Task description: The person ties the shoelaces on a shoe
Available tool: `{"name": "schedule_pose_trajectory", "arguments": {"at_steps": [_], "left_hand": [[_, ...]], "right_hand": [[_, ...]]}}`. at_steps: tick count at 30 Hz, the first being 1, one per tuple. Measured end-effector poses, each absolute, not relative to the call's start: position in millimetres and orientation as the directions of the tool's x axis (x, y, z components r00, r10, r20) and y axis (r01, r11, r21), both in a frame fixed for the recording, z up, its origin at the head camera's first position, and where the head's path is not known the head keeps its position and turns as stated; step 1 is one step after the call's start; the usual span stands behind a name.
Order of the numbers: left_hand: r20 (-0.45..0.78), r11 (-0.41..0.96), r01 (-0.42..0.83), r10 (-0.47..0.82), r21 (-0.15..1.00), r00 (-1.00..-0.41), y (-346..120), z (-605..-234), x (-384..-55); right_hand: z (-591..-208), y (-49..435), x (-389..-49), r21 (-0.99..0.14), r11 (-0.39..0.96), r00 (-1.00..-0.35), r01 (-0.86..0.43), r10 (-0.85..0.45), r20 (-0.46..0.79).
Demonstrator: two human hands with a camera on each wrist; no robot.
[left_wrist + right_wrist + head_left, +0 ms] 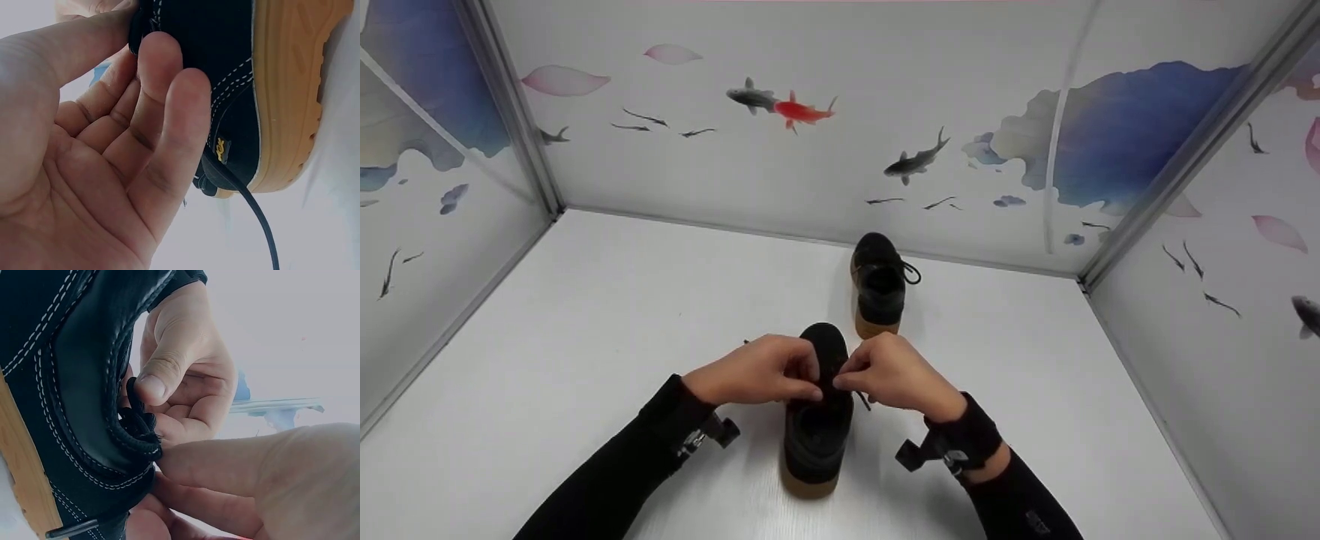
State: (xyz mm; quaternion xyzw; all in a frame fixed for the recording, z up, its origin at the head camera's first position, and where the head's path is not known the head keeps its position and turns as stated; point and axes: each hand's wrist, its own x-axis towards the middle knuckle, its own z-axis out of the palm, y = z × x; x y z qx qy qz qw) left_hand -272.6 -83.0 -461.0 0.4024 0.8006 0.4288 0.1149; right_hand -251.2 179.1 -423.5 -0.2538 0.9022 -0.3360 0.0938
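Note:
A black shoe (814,442) with a tan sole sits on the white surface in the head view, its toe pointing away. Over its lacing, my left hand (765,371) pinches a black shoelace (135,396) between thumb and forefinger, as the right wrist view shows. Facing it, my right hand (892,375) pinches at the lace knot, thumb (208,461) against the edge of the shoe's opening. What lies between these right fingertips is mostly hidden. One lace end (253,205) hangs down past the left fingers; another lace end (73,529) lies across the shoe's side.
A second black shoe (880,289) with a lace loop at its right stands farther back, close to the rear wall. White panels (840,172) printed with fish and blue shapes enclose the white surface (585,322) at the back and both sides.

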Motion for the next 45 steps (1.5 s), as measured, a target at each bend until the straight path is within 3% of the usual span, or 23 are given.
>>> {"name": "schedule_pose_trajectory", "arguments": {"at_steps": [22,34,45], "left_hand": [[0.155,0.326,0.567,0.753,0.756,-0.64,-82.3,-462.7,-274.4],[0.062,0.234,0.33,0.725,0.915,-0.686,-83.6,-465.2,-273.6],[0.001,0.223,0.211,0.685,0.952,-0.729,-82.0,-464.1,-271.0]], "right_hand": [[-431.7,174.3,-254.3,-0.698,0.623,-0.864,-0.353,-0.503,-0.012],[-429.7,181.0,-257.6,-0.769,0.566,-0.847,-0.297,-0.528,-0.062],[-425.5,178.6,-250.5,-0.671,0.583,-0.802,-0.457,-0.597,0.027]]}}
